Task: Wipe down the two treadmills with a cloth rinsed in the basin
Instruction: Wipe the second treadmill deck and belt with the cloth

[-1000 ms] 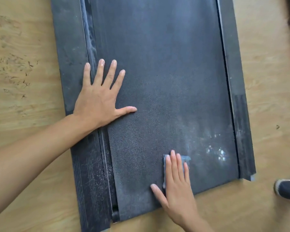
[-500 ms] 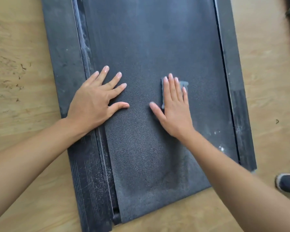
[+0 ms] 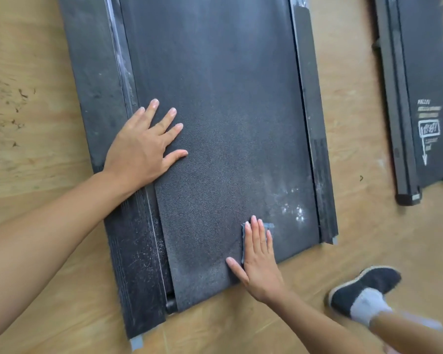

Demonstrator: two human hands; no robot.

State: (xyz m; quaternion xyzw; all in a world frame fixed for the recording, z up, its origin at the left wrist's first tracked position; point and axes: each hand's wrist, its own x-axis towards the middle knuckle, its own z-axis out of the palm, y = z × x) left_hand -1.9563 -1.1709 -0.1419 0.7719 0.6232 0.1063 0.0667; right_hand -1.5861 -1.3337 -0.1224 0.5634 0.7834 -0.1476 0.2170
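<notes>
Currently my right hand point(image 3: 260, 261) lies flat, fingers straight, pressing the cloth point(image 3: 268, 226) onto the belt point(image 3: 228, 111) of the near treadmill point(image 3: 311, 123), close to the belt's near end. My left hand point(image 3: 141, 146) is flat too, fingers spread, holding nothing. It braces across the belt's left edge onto the left rail point(image 3: 128, 226).

Risks:
- The belt may creep on its roller point(image 3: 170, 304) under my push, so the brace hand matters.
- The cloth is small and mostly under my palm. It could bunch or slip out, and then I'm rubbing grit with bare skin.
- The white specks point(image 3: 292, 205), just beyond the cloth toward the belt's right edge, will likely smear rather than lift if the cloth is dirty.

Unknowns:
- I can't tell how wet the cloth is.
- The basin isn't in view.
- The second treadmill point(image 3: 430, 85), well off the belt's right side, is cut by the frame, so I can't judge its state.
- The belt's far end is cut off too.
</notes>
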